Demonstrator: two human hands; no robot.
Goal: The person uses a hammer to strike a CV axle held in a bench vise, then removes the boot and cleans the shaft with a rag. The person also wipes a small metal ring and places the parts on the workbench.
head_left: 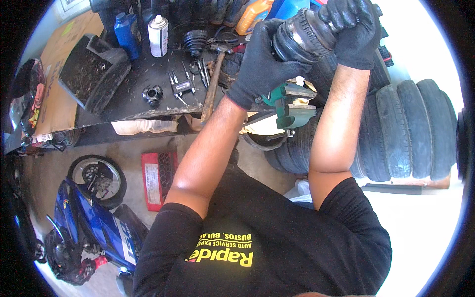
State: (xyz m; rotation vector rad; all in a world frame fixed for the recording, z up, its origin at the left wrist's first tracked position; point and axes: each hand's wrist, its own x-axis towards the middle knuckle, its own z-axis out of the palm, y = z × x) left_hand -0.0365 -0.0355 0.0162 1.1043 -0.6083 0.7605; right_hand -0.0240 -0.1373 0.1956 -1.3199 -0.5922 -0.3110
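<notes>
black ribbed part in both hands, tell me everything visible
The black ribbed part is round and stepped: rubber-like folds at lower left, a glossy dark band, then a toothed-looking ring. It slants up to the right, held near the bench; the left hand cups the folds, the right hand grips and partly hides the other end.

a black, scuffed workbench (136,81) has bits of dirt strewn over it. at its left lies a black, angular plastic pan (95,74); beside that stand a blue plastic bottle (126,37) and a white cylindrical spray can (158,37), the 2 near each other. toward the front edge are a small, dark, round-lobed metal part (152,95) and a silver-and-black pronged metal tool (183,86). a hammer with a brown wooden handle (213,81) reaches over that edge. on the grey concrete floor (136,161) are a blue-and-white motorcycle (96,218) and a red rectangular panel (152,180).
</notes>
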